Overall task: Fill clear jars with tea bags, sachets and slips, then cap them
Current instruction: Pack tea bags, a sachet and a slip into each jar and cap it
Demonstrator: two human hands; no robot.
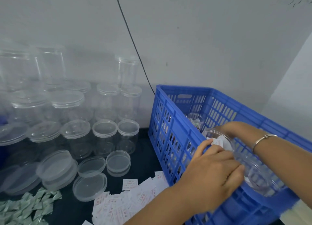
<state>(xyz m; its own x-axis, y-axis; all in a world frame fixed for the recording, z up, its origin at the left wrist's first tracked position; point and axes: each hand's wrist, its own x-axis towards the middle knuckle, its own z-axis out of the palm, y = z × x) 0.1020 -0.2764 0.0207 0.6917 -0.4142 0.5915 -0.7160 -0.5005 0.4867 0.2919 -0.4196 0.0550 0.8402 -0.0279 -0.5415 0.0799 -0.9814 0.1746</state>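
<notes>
A clear jar (249,164) lies tilted over the near rim of the blue crate (170,123), its mouth pointing away from me, with white slips inside. My left hand (212,170) grips the jar's side from the left. My right hand (236,128) reaches over the jar's mouth with curled fingers; what they touch is hidden. Another open jar (195,120) with sachets stands deeper in the crate. White slips (128,199) and green-white sachets (28,206) lie on the dark table.
Several empty clear jars (104,133), some capped, stand in stacked rows at the left against the wall. Loose clear lids (91,175) lie in front of them. A black cable (135,45) hangs down the wall behind the crate.
</notes>
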